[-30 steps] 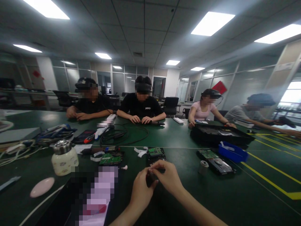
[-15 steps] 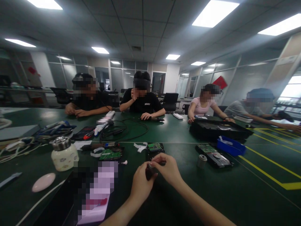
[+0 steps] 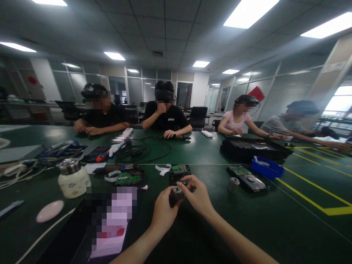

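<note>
My left hand [image 3: 165, 208] is wrapped round a small metal motor [image 3: 177, 191], a dark grey cylinder held upright with its round end facing up. Close against the upper right of that end, my right hand [image 3: 198, 196] has its thumb and fingers curled in a pinch. Whatever its fingertips may hold is too small to make out. A similar metal cylinder [image 3: 233, 184] stands on the green table to the right. Just beyond my hands lies a hard drive with a green circuit board [image 3: 180, 169], partly hidden by my fingers.
Another hard drive [image 3: 247, 178] and a blue tray [image 3: 268, 167] lie to the right, before a black case [image 3: 255, 148]. On the left are a jar-like bottle [image 3: 73, 179], a pink oval object [image 3: 50, 211], a circuit board [image 3: 128, 178] and cables. Several people sit opposite.
My right fingers have shifted off the motor's top, so its round end now shows. Across the table, the person in pink has moved their hands. The view has shifted slightly.
</note>
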The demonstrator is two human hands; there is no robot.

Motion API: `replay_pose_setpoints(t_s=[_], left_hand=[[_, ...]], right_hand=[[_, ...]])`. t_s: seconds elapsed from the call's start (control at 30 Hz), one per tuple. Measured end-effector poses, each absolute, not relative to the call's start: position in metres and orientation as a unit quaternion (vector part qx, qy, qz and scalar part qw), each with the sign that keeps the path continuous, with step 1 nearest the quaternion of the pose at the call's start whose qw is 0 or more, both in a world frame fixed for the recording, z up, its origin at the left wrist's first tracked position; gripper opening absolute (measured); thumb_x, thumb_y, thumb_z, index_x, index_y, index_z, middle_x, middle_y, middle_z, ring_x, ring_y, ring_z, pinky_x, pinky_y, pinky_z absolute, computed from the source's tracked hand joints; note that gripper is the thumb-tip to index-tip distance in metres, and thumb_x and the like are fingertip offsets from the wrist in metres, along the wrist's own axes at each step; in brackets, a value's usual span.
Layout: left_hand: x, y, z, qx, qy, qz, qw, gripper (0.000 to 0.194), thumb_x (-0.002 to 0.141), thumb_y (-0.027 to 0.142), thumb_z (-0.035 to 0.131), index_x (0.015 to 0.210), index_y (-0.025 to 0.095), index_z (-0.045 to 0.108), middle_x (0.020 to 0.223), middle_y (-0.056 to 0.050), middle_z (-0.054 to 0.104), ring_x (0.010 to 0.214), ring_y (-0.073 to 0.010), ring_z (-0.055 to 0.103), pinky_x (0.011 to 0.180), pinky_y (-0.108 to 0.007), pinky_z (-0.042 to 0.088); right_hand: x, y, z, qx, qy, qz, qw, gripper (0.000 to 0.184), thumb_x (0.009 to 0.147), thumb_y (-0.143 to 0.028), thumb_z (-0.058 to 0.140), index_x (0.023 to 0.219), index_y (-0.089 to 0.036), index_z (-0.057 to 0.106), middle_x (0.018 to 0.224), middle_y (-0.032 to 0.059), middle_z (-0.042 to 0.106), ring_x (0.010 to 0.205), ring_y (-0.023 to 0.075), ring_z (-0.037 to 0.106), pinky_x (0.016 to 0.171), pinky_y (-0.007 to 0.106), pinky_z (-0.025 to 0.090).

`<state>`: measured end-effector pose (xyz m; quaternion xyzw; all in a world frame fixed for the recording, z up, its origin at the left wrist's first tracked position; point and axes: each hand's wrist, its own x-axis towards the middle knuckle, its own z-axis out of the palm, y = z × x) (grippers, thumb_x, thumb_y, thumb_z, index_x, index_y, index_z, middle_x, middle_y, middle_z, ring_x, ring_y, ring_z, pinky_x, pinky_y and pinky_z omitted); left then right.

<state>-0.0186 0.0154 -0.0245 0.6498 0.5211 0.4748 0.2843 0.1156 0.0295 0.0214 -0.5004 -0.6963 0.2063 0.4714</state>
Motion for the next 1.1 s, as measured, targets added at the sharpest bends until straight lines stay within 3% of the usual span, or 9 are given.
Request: replay_pose_setpoints(t_s=[0.1,0.2,0.4,0.67,0.77,0.87,1.0,1.1], left_hand=[[-0.019,0.015,-0.024,0.652,0.514,0.478,0.286,0.037,0.068,0.014,0.062,0.104,0.021,0.06,0.101,-0.005,0.066,0.095,-0.0207,0.061,0.085,-0.034,0.046],[-0.019,0.014,-0.023,0.653,0.509,0.482,0.287,0.037,0.068,0.014,0.061,0.104,0.021,0.06,0.102,-0.005,0.066,0.096,-0.0207,0.06,0.086,-0.034,0.046],[-0.019,0.015,-0.025,0.656,0.526,0.465,0.277,0.033,0.07,0.021,0.061,0.102,0.021,0.061,0.099,-0.006,0.067,0.094,-0.0222,0.061,0.084,-0.035,0.046],[-0.02,0.013,-0.025,0.645,0.551,0.447,0.284,0.039,0.07,0.027,0.061,0.108,0.019,0.059,0.107,-0.007,0.064,0.101,-0.0237,0.058,0.089,-0.037,0.045],[-0.02,0.012,-0.024,0.644,0.555,0.442,0.286,0.041,0.071,0.028,0.061,0.111,0.019,0.058,0.11,-0.007,0.063,0.104,-0.0241,0.057,0.092,-0.038,0.044],[-0.02,0.012,-0.023,0.647,0.553,0.44,0.288,0.041,0.071,0.029,0.06,0.11,0.019,0.058,0.11,-0.007,0.063,0.104,-0.0239,0.057,0.092,-0.038,0.044],[-0.02,0.012,-0.023,0.644,0.552,0.444,0.29,0.04,0.07,0.029,0.061,0.109,0.019,0.059,0.108,-0.007,0.064,0.101,-0.0236,0.059,0.089,-0.036,0.046],[-0.02,0.013,-0.023,0.641,0.55,0.45,0.289,0.04,0.069,0.028,0.061,0.108,0.019,0.059,0.106,-0.007,0.065,0.099,-0.0237,0.059,0.087,-0.037,0.046]], right_hand=[[0.118,0.028,0.023,-0.492,-0.738,0.208,0.412,0.029,0.081,-0.038,0.057,0.101,-0.02,0.066,0.062,-0.002,0.061,0.059,0.0148,0.058,0.06,0.026,0.045],[0.116,0.027,0.027,-0.479,-0.772,0.189,0.373,0.02,0.081,-0.034,0.058,0.093,-0.024,0.071,0.072,0.0005,0.065,0.067,0.0159,0.059,0.064,0.027,0.045],[0.14,0.021,0.04,-0.476,-0.743,0.196,0.429,0.018,0.082,-0.033,0.058,0.088,-0.023,0.071,0.083,0.003,0.064,0.079,0.0179,0.059,0.073,0.03,0.046],[0.232,-0.028,0.021,-0.549,-0.775,0.219,0.223,0.019,0.076,-0.045,0.065,0.086,-0.031,0.072,0.122,0.003,0.055,0.121,0.0282,0.04,0.101,0.047,0.028],[0.244,-0.038,0.013,-0.561,-0.767,0.231,0.209,0.027,0.075,-0.045,0.065,0.098,-0.032,0.069,0.13,0.0026,0.05,0.128,0.0288,0.032,0.104,0.049,0.022],[0.244,-0.039,0.008,-0.548,-0.763,0.252,0.232,0.035,0.076,-0.039,0.066,0.109,-0.031,0.064,0.128,0.0039,0.054,0.128,0.0272,0.034,0.104,0.048,0.024],[0.231,-0.034,0.013,-0.559,-0.746,0.254,0.258,0.017,0.074,-0.031,0.067,0.09,-0.028,0.072,0.113,0.0038,0.064,0.118,0.0281,0.047,0.102,0.049,0.028],[0.204,-0.024,0.027,-0.529,-0.733,0.268,0.332,0.014,0.075,-0.031,0.066,0.085,-0.023,0.072,0.093,0.0038,0.071,0.096,0.023,0.061,0.093,0.04,0.04]])
